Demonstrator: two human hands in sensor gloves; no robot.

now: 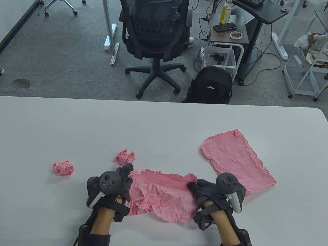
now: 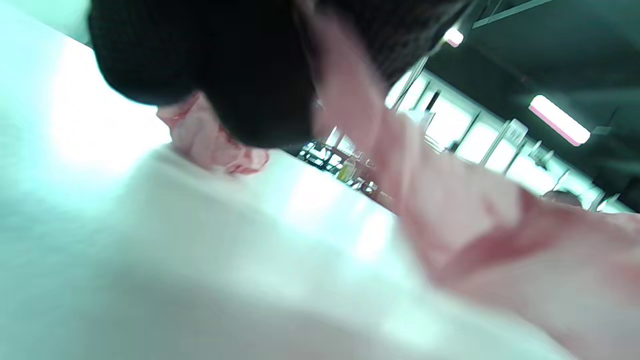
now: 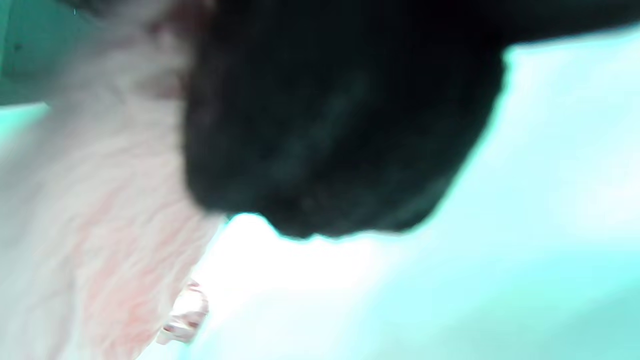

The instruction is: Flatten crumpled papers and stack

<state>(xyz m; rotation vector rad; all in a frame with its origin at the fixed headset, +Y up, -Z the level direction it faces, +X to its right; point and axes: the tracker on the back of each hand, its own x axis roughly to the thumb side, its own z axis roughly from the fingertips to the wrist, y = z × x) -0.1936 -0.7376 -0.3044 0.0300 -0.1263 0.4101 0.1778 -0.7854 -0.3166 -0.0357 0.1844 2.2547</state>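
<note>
The wrinkled pink sheet (image 1: 161,197) is lying on the table (image 1: 77,123) between both hands, so the step is probably best done by sliding outward with even pressure, keeping the torn-looking edges from ripping. The left hand (image 1: 112,187) is resting on its left end, the right hand (image 1: 212,192) on its right edge; whether fingers are pinching or pressing flat, I cannot tell. A flattened sheet (image 1: 238,161) is waiting at right, two balls (image 1: 63,167) at left
</note>
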